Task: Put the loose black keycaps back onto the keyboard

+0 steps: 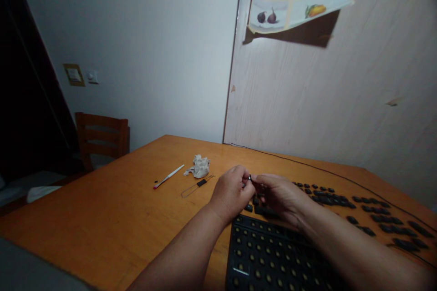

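Note:
My left hand (232, 191) and my right hand (282, 194) meet above the far edge of the keyboard. Both are closed, with fingertips pinching a small black keycap (250, 177) between them; most of it is hidden by the fingers. Below them lies a black keyboard (269, 254) with its caps off, showing rows of bare round key seats. My right forearm covers part of it. Loose black keycaps (332, 199) are laid out in rows behind and to the right of the hands.
Left of the hands lie a wire keycap puller (201, 183), a crumpled grey tissue (200, 166), a thin white stick with a pink tip (170, 175) and a small black piece (156, 182). A black cable (293, 157) runs along the wooden table's back. A chair (102, 136) stands beyond the left edge.

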{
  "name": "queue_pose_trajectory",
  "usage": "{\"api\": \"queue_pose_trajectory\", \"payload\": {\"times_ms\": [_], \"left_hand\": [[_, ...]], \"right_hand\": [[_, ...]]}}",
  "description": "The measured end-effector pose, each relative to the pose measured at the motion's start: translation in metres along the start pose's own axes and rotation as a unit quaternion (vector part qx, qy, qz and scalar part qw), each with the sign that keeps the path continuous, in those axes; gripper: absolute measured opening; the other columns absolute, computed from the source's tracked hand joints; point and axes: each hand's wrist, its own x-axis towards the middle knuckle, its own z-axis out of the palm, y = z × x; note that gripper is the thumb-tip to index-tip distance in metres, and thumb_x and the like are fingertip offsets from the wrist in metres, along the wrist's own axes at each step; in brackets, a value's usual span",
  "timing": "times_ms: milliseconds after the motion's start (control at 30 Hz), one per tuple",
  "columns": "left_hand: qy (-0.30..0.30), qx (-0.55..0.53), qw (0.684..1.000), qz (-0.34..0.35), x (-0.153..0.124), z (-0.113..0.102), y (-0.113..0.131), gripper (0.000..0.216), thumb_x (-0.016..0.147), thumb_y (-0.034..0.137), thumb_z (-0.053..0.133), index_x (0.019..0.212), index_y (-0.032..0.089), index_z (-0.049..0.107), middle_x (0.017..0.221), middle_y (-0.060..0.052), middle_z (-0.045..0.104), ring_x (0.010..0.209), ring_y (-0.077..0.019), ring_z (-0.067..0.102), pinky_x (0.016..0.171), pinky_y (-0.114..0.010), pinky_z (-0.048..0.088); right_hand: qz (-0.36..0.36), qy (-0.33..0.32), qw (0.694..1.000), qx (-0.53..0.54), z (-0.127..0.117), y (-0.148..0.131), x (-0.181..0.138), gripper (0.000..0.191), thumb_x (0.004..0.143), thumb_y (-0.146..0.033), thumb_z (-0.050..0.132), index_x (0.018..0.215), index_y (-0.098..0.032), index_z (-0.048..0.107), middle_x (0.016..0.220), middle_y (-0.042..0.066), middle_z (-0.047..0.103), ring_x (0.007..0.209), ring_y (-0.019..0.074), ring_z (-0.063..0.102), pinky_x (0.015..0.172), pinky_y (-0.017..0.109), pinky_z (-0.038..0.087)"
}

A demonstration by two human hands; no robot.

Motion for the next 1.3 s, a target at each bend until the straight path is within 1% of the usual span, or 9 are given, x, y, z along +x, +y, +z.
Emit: {"api": "queue_pose_trajectory", "payload": {"times_ms": [200, 333, 500, 600, 767, 1000, 1167, 1300], "left_hand": [[-0.007, -0.005, 1.0, 0.0, -0.001, 0.001, -0.002, 0.004, 0.081, 0.019, 0.055, 0.085, 0.02, 0.056, 0.077, 0.0, 0.058, 0.069, -0.0128, 0.051, 0.061, -0.023, 0.035], [-0.017, -0.012, 1.0, 0.005, -0.001, 0.002, -0.006, 0.009, 0.081, 0.019, 0.055, 0.09, 0.02, 0.057, 0.079, 0.0, 0.06, 0.071, -0.013, 0.053, 0.063, -0.023, 0.037], [-0.022, -0.02, 0.999, 0.013, -0.001, 0.003, -0.007, 0.009, 0.082, 0.021, 0.056, 0.091, 0.02, 0.058, 0.081, -0.001, 0.061, 0.073, -0.0134, 0.054, 0.065, -0.024, 0.039], [-0.024, -0.023, 0.999, 0.016, -0.002, 0.003, -0.007, 0.008, 0.083, 0.022, 0.057, 0.09, 0.02, 0.058, 0.082, -0.001, 0.061, 0.074, -0.0136, 0.055, 0.064, -0.024, 0.04], [-0.022, -0.024, 0.999, 0.017, -0.002, 0.003, -0.007, 0.007, 0.084, 0.024, 0.057, 0.09, 0.02, 0.058, 0.081, -0.001, 0.062, 0.074, -0.0136, 0.055, 0.064, -0.024, 0.04], [-0.018, -0.019, 0.999, 0.02, -0.002, 0.001, -0.003, 0.004, 0.083, 0.022, 0.056, 0.087, 0.02, 0.057, 0.079, 0.0, 0.061, 0.072, -0.013, 0.054, 0.063, -0.023, 0.039], [-0.032, -0.027, 0.999, 0.018, -0.002, 0.001, -0.003, 0.005, 0.083, 0.021, 0.055, 0.087, 0.02, 0.057, 0.08, -0.001, 0.061, 0.072, -0.0132, 0.054, 0.063, -0.024, 0.038], [-0.036, -0.038, 0.998, 0.018, -0.002, 0.001, -0.004, 0.007, 0.083, 0.022, 0.056, 0.089, 0.019, 0.057, 0.08, -0.001, 0.061, 0.071, -0.0129, 0.054, 0.063, -0.024, 0.039]], "right_hand": [[-0.002, -0.009, 1.0, -0.004, -0.003, 0.003, 0.003, 0.012, 0.07, -0.026, 0.069, 0.07, -0.014, 0.069, 0.062, 0.0, 0.057, 0.055, 0.0101, 0.046, 0.047, 0.023, 0.031], [0.006, -0.024, 1.0, 0.001, -0.009, 0.008, 0.007, 0.013, 0.072, -0.027, 0.069, 0.07, -0.014, 0.069, 0.062, 0.001, 0.057, 0.056, 0.0109, 0.047, 0.048, 0.024, 0.031], [0.014, -0.029, 0.999, 0.003, -0.014, 0.01, 0.007, 0.015, 0.075, -0.028, 0.068, 0.073, -0.014, 0.069, 0.064, 0.001, 0.058, 0.058, 0.0112, 0.048, 0.049, 0.024, 0.032], [0.015, -0.035, 0.999, 0.006, -0.013, 0.008, 0.004, 0.016, 0.076, -0.03, 0.069, 0.076, -0.014, 0.069, 0.065, 0.001, 0.058, 0.057, 0.0109, 0.048, 0.049, 0.024, 0.031], [0.021, -0.038, 0.999, 0.007, -0.01, 0.004, 0.0, 0.018, 0.075, -0.031, 0.07, 0.074, -0.013, 0.068, 0.064, 0.001, 0.057, 0.056, 0.0103, 0.047, 0.049, 0.023, 0.03], [0.012, -0.037, 0.999, 0.008, -0.012, 0.007, 0.002, 0.015, 0.075, -0.029, 0.069, 0.074, -0.014, 0.068, 0.066, 0.002, 0.06, 0.059, 0.0117, 0.049, 0.049, 0.024, 0.032], [0.009, -0.033, 0.999, 0.012, -0.012, 0.008, 0.0, 0.013, 0.074, -0.028, 0.07, 0.075, -0.014, 0.069, 0.066, 0.002, 0.061, 0.06, 0.0121, 0.05, 0.05, 0.024, 0.033], [0.022, -0.036, 0.999, 0.031, -0.011, 0.004, -0.004, 0.013, 0.074, -0.027, 0.07, 0.075, -0.014, 0.07, 0.067, 0.002, 0.062, 0.06, 0.0121, 0.05, 0.05, 0.024, 0.033]]}}
